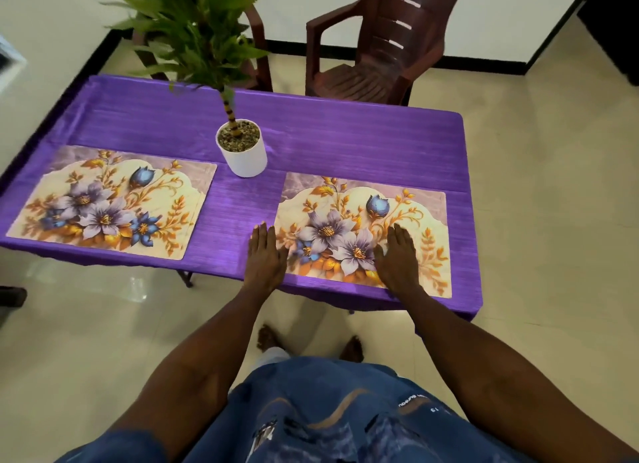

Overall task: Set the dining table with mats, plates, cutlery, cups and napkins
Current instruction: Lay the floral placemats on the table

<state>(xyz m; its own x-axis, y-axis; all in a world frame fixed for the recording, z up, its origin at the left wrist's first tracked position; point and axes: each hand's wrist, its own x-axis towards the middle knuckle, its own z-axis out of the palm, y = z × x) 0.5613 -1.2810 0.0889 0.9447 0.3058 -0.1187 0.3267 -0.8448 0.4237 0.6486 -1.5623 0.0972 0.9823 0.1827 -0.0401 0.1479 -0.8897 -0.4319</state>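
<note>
Hands flat, fingers straight: right hand (396,258) on right mat (408,213), left hand (265,257) at its left edge

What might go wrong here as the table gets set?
The right mat lies at the table's near edge, under the right hand and by the left hand; a nudge could slide it off the smooth purple cloth. The tall plant stands between the mats, so a reaching arm might tip it.

Two mats (110,200) (366,234) before potted plant (242,148)
</note>
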